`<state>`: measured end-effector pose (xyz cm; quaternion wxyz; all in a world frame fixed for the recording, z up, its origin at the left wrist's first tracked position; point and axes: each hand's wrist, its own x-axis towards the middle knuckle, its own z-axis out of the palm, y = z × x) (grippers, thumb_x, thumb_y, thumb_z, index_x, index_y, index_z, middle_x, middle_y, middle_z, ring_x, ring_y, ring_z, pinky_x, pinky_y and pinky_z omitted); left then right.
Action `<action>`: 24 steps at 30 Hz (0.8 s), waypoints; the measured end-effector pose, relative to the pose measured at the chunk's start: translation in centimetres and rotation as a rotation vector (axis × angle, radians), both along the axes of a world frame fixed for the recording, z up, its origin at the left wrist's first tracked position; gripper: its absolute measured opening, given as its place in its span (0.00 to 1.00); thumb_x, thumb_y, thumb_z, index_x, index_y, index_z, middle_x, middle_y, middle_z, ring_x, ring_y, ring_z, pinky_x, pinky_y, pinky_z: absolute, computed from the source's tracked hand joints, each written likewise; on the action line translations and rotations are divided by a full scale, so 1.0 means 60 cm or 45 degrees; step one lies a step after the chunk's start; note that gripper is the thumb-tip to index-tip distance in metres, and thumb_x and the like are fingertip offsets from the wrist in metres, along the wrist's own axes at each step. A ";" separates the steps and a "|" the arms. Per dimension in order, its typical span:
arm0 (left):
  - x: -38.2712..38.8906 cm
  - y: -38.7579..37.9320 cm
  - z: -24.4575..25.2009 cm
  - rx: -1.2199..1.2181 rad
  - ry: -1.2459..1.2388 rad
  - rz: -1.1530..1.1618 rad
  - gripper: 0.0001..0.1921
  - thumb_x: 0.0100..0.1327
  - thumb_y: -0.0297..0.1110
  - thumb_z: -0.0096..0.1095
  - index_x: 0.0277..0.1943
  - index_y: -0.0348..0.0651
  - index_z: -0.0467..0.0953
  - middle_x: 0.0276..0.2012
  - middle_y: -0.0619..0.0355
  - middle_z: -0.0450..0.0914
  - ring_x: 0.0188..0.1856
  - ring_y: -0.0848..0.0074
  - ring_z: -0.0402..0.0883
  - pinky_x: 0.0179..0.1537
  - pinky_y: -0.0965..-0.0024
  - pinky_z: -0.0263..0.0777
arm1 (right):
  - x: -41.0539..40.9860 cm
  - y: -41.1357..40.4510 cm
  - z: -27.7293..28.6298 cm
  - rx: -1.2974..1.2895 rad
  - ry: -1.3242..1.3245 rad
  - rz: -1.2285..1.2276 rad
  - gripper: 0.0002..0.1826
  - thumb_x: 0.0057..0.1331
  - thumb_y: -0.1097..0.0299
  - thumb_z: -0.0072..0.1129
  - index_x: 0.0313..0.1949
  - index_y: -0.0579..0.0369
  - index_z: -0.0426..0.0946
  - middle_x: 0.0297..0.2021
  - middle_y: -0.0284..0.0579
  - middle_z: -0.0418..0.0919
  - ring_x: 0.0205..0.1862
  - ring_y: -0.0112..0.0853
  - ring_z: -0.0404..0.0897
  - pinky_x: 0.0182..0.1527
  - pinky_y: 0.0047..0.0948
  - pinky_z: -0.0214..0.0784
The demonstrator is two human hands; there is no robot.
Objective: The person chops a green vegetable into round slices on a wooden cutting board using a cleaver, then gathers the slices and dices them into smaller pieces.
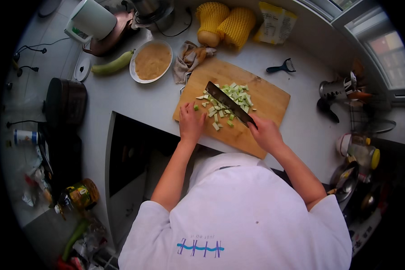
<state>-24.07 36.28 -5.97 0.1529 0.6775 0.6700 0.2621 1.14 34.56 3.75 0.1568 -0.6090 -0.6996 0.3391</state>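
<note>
My right hand is closed around the handle of a kitchen cleaver. The dark blade slants up and left over chopped pale green vegetable pieces on a wooden cutting board. Some pieces lie on either side of the blade. At the board's left edge, my left hand rests with fingers apart, close to a small green piece, and no object shows in its grasp. How firmly the fingers touch the board cannot be told.
Behind the board lie a crumpled cloth and a vegetable peeler. Left of these are a bowl of tan paste and a long pale green vegetable. A utensil holder stands at right; an opening interrupts the counter at front left.
</note>
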 end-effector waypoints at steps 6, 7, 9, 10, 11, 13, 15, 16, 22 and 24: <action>0.021 -0.020 -0.019 -0.230 -0.112 -0.017 0.13 0.59 0.29 0.64 0.46 0.37 0.75 0.34 0.48 0.78 0.39 0.53 0.78 0.40 0.54 0.73 | 0.006 0.002 -0.006 0.054 -0.144 0.198 0.13 0.65 0.67 0.53 0.48 0.50 0.77 0.29 0.50 0.81 0.32 0.49 0.80 0.34 0.47 0.72; 0.029 -0.024 -0.012 -0.231 -0.117 -0.015 0.13 0.59 0.29 0.64 0.46 0.37 0.75 0.34 0.48 0.78 0.39 0.53 0.78 0.40 0.54 0.73 | 0.005 0.003 -0.007 0.052 -0.148 0.200 0.13 0.65 0.67 0.53 0.48 0.50 0.77 0.29 0.50 0.81 0.32 0.49 0.80 0.34 0.47 0.72; 0.036 -0.030 0.002 -0.206 -0.318 0.085 0.13 0.58 0.29 0.65 0.45 0.37 0.75 0.37 0.46 0.78 0.39 0.50 0.78 0.39 0.54 0.73 | -0.006 0.006 -0.007 0.071 -0.184 0.258 0.13 0.65 0.67 0.53 0.48 0.49 0.77 0.29 0.50 0.81 0.31 0.49 0.80 0.34 0.47 0.73; 0.035 -0.032 -0.002 -0.205 -0.321 0.097 0.13 0.58 0.29 0.65 0.45 0.37 0.75 0.37 0.46 0.78 0.39 0.50 0.78 0.39 0.54 0.73 | -0.012 0.004 -0.012 0.071 -0.185 0.270 0.13 0.65 0.67 0.53 0.48 0.49 0.77 0.29 0.50 0.81 0.31 0.49 0.80 0.34 0.47 0.73; 0.033 -0.033 -0.008 -0.170 -0.265 0.053 0.13 0.58 0.29 0.65 0.46 0.37 0.75 0.38 0.45 0.78 0.39 0.50 0.78 0.39 0.54 0.73 | -0.018 0.002 -0.025 0.047 -0.248 0.288 0.12 0.65 0.67 0.53 0.48 0.49 0.77 0.29 0.50 0.81 0.31 0.49 0.80 0.34 0.47 0.73; 0.031 -0.029 -0.017 -0.126 -0.212 0.020 0.14 0.57 0.28 0.65 0.47 0.38 0.75 0.39 0.45 0.77 0.39 0.50 0.78 0.39 0.54 0.73 | -0.033 0.004 -0.038 0.033 -0.316 0.316 0.12 0.65 0.67 0.53 0.48 0.49 0.77 0.30 0.50 0.81 0.31 0.49 0.80 0.33 0.48 0.73; 0.035 -0.026 -0.022 -0.008 -0.211 0.010 0.15 0.57 0.28 0.67 0.47 0.38 0.76 0.35 0.48 0.76 0.36 0.57 0.79 0.38 0.59 0.73 | -0.046 0.006 -0.044 0.086 -0.162 0.185 0.12 0.65 0.67 0.53 0.47 0.49 0.77 0.30 0.51 0.81 0.31 0.50 0.80 0.34 0.48 0.73; 0.036 -0.026 -0.021 -0.003 -0.213 0.017 0.15 0.57 0.28 0.67 0.47 0.38 0.76 0.35 0.48 0.76 0.36 0.57 0.79 0.38 0.59 0.73 | -0.047 0.008 -0.048 0.091 -0.165 0.192 0.12 0.65 0.67 0.53 0.47 0.49 0.77 0.30 0.51 0.81 0.31 0.50 0.80 0.34 0.48 0.73; 0.048 -0.066 0.001 -0.043 -0.108 -0.070 0.17 0.52 0.30 0.71 0.43 0.39 0.74 0.39 0.49 0.74 0.41 0.55 0.76 0.41 0.57 0.72 | -0.034 0.007 -0.035 0.090 -0.002 0.205 0.12 0.65 0.67 0.52 0.48 0.50 0.76 0.31 0.51 0.81 0.32 0.50 0.81 0.35 0.49 0.73; 0.052 -0.083 -0.004 -0.018 -0.077 -0.088 0.17 0.52 0.30 0.71 0.43 0.39 0.74 0.39 0.50 0.74 0.41 0.55 0.76 0.41 0.56 0.72 | -0.036 0.004 -0.010 -0.078 -0.242 0.292 0.12 0.65 0.67 0.53 0.48 0.49 0.76 0.31 0.51 0.81 0.33 0.50 0.80 0.35 0.49 0.72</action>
